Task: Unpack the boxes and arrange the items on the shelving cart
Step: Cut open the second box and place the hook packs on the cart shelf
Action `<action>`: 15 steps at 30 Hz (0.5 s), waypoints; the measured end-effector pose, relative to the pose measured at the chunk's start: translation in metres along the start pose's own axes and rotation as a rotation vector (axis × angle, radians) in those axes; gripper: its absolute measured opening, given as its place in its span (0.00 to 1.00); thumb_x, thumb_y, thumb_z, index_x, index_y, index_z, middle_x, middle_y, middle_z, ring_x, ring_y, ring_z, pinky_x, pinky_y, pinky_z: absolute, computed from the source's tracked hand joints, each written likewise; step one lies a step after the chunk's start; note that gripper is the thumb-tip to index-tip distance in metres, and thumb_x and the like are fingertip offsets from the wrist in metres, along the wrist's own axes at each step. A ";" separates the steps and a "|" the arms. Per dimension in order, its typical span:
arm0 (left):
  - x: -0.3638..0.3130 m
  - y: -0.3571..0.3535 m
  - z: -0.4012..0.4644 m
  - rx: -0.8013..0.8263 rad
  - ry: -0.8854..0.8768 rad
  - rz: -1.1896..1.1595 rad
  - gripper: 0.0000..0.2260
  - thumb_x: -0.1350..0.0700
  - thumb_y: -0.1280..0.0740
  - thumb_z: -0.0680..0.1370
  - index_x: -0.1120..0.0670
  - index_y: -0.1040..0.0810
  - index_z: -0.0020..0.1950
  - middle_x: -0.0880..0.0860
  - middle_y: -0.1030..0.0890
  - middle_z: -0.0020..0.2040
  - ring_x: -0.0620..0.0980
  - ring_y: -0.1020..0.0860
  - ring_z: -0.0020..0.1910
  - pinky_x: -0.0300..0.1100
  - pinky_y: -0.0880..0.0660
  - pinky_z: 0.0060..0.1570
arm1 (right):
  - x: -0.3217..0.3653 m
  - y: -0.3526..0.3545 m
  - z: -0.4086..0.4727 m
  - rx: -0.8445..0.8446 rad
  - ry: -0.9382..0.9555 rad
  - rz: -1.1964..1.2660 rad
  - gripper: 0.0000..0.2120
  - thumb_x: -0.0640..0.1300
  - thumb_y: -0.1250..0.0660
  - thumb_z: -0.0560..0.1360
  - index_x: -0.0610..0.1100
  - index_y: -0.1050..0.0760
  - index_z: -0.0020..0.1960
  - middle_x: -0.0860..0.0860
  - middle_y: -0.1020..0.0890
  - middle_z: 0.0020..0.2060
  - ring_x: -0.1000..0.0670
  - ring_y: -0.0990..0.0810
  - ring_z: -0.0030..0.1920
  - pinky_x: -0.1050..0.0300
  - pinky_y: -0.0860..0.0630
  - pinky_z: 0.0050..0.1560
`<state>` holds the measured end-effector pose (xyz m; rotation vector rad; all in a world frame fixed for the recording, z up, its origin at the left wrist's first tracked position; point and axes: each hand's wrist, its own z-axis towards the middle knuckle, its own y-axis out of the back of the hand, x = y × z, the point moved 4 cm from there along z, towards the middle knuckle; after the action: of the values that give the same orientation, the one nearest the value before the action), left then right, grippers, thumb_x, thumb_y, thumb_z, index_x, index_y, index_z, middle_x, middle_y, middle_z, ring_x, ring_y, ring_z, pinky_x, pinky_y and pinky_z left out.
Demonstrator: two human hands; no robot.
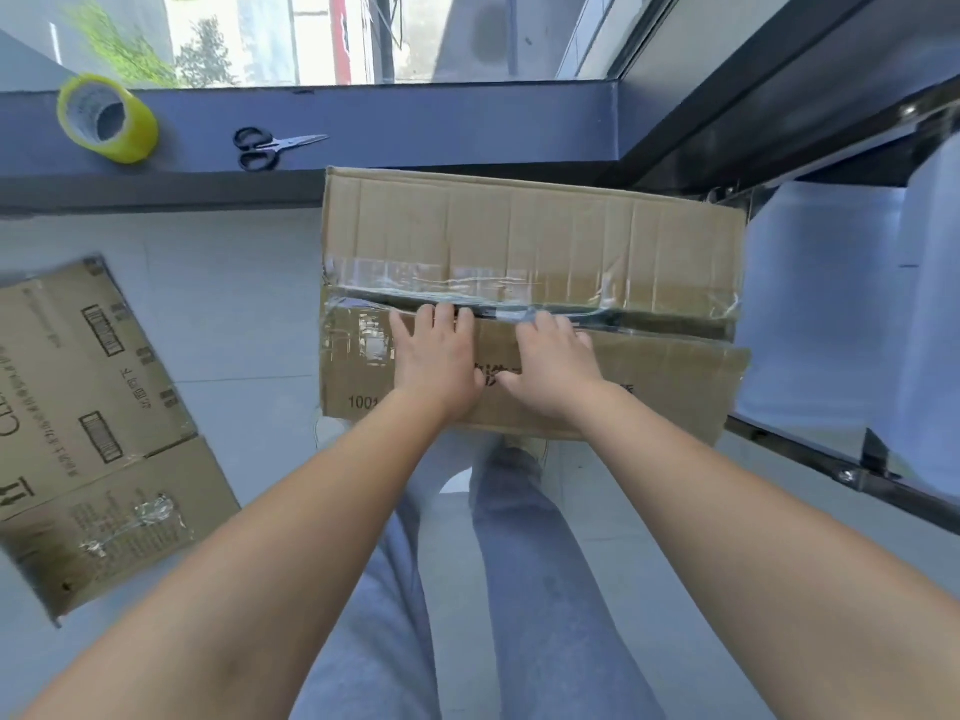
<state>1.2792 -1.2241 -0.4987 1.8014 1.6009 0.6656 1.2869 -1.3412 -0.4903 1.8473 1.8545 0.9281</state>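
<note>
A brown cardboard box (530,236) stands on the floor in front of me, its top seam slit open along the clear tape. My left hand (434,363) lies on the near flap with its fingertips at the seam's edge. My right hand (553,363) rests beside it on the same flap, fingertips hooked into the dark gap. What is inside the box is hidden. The shelving cart (831,314) with white shelves and a metal frame stands right of the box.
A flattened cardboard box (93,423) lies on the floor at left. On the dark window ledge sit a roll of yellow tape (106,119) and black-handled scissors (270,145). My legs in blue-grey trousers (498,589) are below the box.
</note>
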 end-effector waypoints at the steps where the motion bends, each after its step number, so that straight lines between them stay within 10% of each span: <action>1: -0.001 0.007 -0.006 -0.005 0.000 0.007 0.29 0.45 0.39 0.76 0.55 0.42 0.72 0.56 0.37 0.70 0.56 0.39 0.69 0.63 0.50 0.70 | 0.001 0.005 -0.005 0.002 0.011 -0.009 0.25 0.55 0.37 0.75 0.42 0.35 0.65 0.45 0.33 0.64 0.44 0.37 0.67 0.47 0.38 0.65; 7: -0.001 0.035 -0.039 0.097 -0.034 0.007 0.26 0.43 0.36 0.74 0.54 0.37 0.67 0.54 0.32 0.66 0.55 0.34 0.66 0.61 0.43 0.66 | 0.013 0.011 -0.055 -0.044 0.004 0.032 0.17 0.51 0.38 0.75 0.41 0.30 0.58 0.44 0.27 0.57 0.43 0.31 0.62 0.49 0.33 0.57; 15: -0.001 -0.005 -0.119 0.007 -0.071 -0.039 0.17 0.48 0.39 0.77 0.55 0.32 0.62 0.55 0.34 0.61 0.55 0.35 0.62 0.49 0.34 0.55 | 0.021 -0.043 -0.144 -0.546 0.081 0.271 0.14 0.35 0.32 0.64 0.34 0.25 0.48 0.40 0.22 0.38 0.38 0.23 0.39 0.53 0.29 0.42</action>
<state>1.1891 -1.2098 -0.4228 1.7747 1.5893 0.5728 1.1576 -1.3452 -0.4113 1.7421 1.2279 1.4483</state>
